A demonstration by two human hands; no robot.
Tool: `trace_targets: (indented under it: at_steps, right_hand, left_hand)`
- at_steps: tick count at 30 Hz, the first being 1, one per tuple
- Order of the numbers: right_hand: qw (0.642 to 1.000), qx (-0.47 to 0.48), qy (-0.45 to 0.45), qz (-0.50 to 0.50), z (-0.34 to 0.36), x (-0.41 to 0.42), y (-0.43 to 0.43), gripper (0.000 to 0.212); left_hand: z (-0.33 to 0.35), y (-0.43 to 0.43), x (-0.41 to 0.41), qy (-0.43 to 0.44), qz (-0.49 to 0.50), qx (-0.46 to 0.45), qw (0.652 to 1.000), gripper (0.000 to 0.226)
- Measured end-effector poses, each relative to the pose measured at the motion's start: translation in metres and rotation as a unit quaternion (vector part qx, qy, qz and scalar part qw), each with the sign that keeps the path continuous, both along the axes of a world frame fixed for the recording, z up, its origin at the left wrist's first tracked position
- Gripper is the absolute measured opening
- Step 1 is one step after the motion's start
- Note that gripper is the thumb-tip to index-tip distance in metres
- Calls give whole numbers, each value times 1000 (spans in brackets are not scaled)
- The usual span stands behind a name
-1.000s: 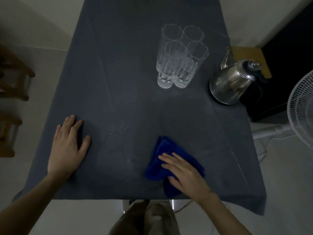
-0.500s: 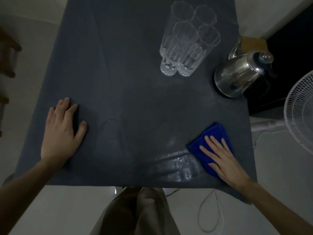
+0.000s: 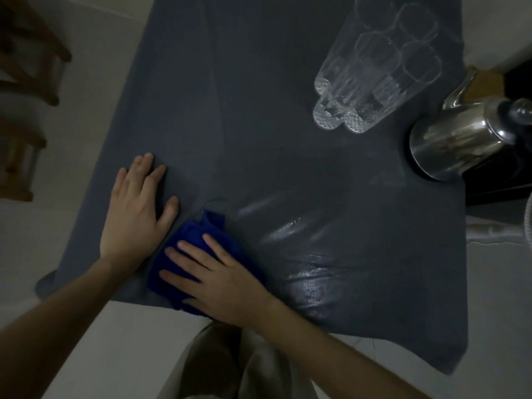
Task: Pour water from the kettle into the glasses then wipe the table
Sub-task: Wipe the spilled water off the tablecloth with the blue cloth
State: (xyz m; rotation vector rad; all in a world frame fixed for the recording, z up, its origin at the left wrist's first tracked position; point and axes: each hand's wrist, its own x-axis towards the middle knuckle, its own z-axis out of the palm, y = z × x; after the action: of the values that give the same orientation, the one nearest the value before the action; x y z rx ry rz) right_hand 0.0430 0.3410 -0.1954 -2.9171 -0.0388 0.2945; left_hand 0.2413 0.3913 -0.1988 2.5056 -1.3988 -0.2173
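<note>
A blue cloth lies on the dark table near the front edge, pressed flat under my right hand. My left hand rests flat on the table just left of the cloth, fingers spread, almost touching it. Wet streaks shine on the table to the right of the cloth. Several tall clear glasses stand bunched together at the back right. A steel kettle stands at the table's right edge, spout pointing away from me.
A wooden chair stands off the table's left side. A white fan shows at the right edge of the view. A dark cabinet sits behind the kettle. The tablecloth's corner hangs down at the front right.
My right hand has swept the blue cloth from the table's right front to the left, ending next to my left hand, with wet streaks behind it. My left hand stayed flat on the table.
</note>
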Motion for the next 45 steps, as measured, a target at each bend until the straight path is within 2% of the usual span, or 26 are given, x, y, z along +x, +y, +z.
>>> trace_targets:
  at_steps: [3, 8, 14, 19, 22, 24, 26, 29, 31, 33, 37, 41, 45]
  right_hand:
    - [999, 31, -14, -31, -5, 4, 4, 49]
    - [995, 59, -43, -64, -5, -34, -6, 44]
    - [991, 25, -18, -127, 6, -126, -40, 57]
    - [958, -9, -3, -285, 17, -230, -95, 52]
    - [933, -15, 37, -358, 30, -284, -123, 73]
    - [927, -3, 58, -372, 34, -295, -130, 77]
    - [927, -7, 52, -372, 33, -286, -129, 69]
    - [943, -26, 44, -328, 26, -253, -120, 72]
    - [966, -29, 41, -252, 21, -220, -111, 76]
    - [988, -31, 31, -148, 18, -179, -96, 70]
    - [1000, 1, 18, 13, 13, -82, -41, 59]
    - [1000, 13, 5, 13, 2, -11, -13, 54]
    - [999, 3, -11, -33, 2, 6, -43, 52]
  left_hand:
    - [-1, 0, 0, 1, 0, 0, 1000, 59]
    - [1, 0, 0, 9, 0, -5, 1000, 60]
    - [0, -1, -2, 14, -1, -19, 1000, 62]
    - [-1, -1, -1, 20, 1, -24, 999, 64]
    - [-1, -2, 0, 18, -4, -18, 1000, 66]
    - [-2, -2, 0, 14, -5, -22, 1000, 66]
    - [-2, -2, 0, 9, -5, -28, 1000, 65]
    - [0, -1, -2, 14, -2, -26, 1000, 64]
    - [0, -1, -1, 13, 1, -21, 1000, 64]
    - [0, -1, 0, 7, -3, -15, 1000, 63]
    - [-3, 1, 2, 7, -1, -2, 1000, 59]
    - [-4, 2, 3, 19, 10, -21, 1000, 50]
    - [-4, 2, 3, 20, 7, -25, 999, 47]
